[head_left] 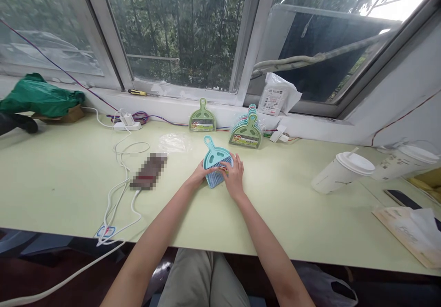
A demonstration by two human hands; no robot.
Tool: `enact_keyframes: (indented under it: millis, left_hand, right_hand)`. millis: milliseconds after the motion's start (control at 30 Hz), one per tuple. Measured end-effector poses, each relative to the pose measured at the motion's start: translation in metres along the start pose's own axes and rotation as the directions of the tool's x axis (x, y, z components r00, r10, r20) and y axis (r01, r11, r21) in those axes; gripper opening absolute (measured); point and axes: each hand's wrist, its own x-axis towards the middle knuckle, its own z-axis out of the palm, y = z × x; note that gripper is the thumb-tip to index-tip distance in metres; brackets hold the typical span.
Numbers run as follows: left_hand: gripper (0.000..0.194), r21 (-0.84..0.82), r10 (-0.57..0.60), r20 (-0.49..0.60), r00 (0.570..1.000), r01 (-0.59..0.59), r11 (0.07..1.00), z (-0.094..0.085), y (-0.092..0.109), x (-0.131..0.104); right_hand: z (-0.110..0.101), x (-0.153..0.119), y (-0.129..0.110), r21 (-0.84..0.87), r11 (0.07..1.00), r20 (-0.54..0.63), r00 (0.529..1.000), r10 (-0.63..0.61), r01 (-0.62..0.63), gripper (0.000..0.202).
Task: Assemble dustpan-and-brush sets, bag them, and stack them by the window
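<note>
A light blue dustpan (216,153) with a looped handle pointing away from me sits between my hands over the table. Blue-grey bristles of a small brush (215,177) show inside its pan. My left hand (197,174) grips the dustpan's left edge, its thumb stretched across the front. My right hand (235,176) closes round the right edge, thumb and fingers at a small colourful label (223,169) in front of the bristles. The fingers partly cover this label. Beyond stand a packaged green dustpan (202,115) and a stack of packaged dustpans (246,131).
Crumpled clear plastic (175,142) lies behind my left hand. A blurred-out phone-like object (149,172) and white cables (119,190) are to the left. White lidded cups (339,171), a dark phone (402,199) and a paper bag (406,233) are at right. Windows rise behind the table (275,210).
</note>
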Motion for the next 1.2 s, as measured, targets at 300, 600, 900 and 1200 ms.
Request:
enact_keyframes:
  millis: [300, 600, 900, 1200]
  left_hand:
    - [0.050, -0.054, -0.110, -0.195, 0.975, 0.101, 0.993, -0.005, -0.002, 0.003]
    - [0.040, -0.012, -0.243, 0.101, 0.965, 0.245, 0.969, 0.004, -0.002, -0.008]
    - [0.048, 0.048, -0.215, 0.141, 0.966, 0.210, 0.977, 0.005, -0.003, -0.007]
    - [0.056, -0.115, -0.053, -0.179, 0.982, 0.033, 0.993, -0.003, -0.007, 0.003]
  right_hand:
    - [-0.027, 0.002, 0.021, -0.034, 0.999, -0.097, 0.995, 0.037, -0.040, 0.039]
    - [-0.020, -0.001, 0.005, -0.030, 0.965, 0.223, 0.943, -0.249, 0.262, 0.038]
    - [-0.001, -0.001, 0.017, -0.139, 0.886, 0.100, 0.896, -0.432, 0.442, 0.045]
    - [-0.004, -0.004, 0.007, 0.513, 0.827, -0.381, 0.802, 0.460, -0.230, 0.062]
